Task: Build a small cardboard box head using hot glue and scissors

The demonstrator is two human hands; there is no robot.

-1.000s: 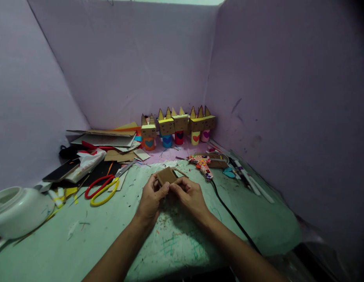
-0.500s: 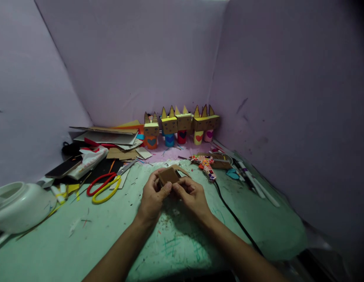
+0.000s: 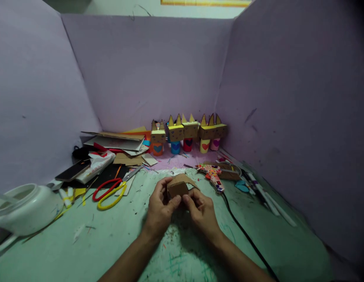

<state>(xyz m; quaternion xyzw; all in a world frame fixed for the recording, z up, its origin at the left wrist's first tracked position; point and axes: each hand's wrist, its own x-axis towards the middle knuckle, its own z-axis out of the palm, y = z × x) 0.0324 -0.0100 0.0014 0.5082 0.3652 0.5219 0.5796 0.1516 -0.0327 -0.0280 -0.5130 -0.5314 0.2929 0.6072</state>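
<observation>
Both my hands pinch a small brown cardboard box piece (image 3: 178,187) just above the green mat (image 3: 82,250). My left hand (image 3: 160,210) grips its left side with thumb and fingers closed. My right hand (image 3: 201,210) holds its right side, fingers curled under a loose flap. A row of several cardboard figures with pointed ears and heart-marked cups (image 3: 187,134) stands against the back wall. A patterned glue gun (image 3: 212,174) lies right of my hands, its black cord (image 3: 246,239) trailing toward me.
Red and yellow scissors (image 3: 109,191) lie left of my hands. A pile of cardboard sheets (image 3: 114,141), a phone (image 3: 71,170) and a white bag sit at the back left. A white jar (image 3: 24,209) rests at far left. Glue sticks (image 3: 270,200) lie along the right wall.
My hands have turned the cardboard piece more upright, with a flap now lifted on its right. The view has tilted upward and shifted slightly; the hands stay in about the same spot on the mat.
</observation>
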